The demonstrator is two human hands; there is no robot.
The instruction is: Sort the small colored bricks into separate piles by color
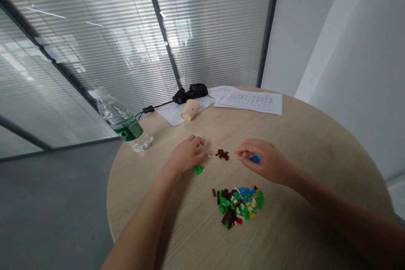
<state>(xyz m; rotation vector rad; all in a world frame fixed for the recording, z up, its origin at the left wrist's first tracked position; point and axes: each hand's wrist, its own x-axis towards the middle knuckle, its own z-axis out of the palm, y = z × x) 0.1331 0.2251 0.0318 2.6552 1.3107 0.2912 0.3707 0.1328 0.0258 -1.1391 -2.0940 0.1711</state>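
Observation:
My left hand point(186, 155) hovers low over the left-middle of the table, fingers curved and apart, with nothing visible between them. Just by its thumb lie small cream bricks point(209, 156), and a little group of green bricks point(198, 169) sits beneath its near side. Dark brown bricks point(222, 154) form a small cluster between the two hands. My right hand point(265, 159) is closed in a pinch; whatever its fingertips grip is too small to name. Blue bricks point(255, 158) show beneath its curled fingers; whether they touch the hand I cannot tell.
A mixed pile of toy bricks point(238, 204) lies nearer me on the round table point(303, 135). At the left edge stands a water bottle point(122, 122). Farther back are a tipped paper cup point(190, 109), a black folded item point(193, 92) and printed sheets point(249, 100).

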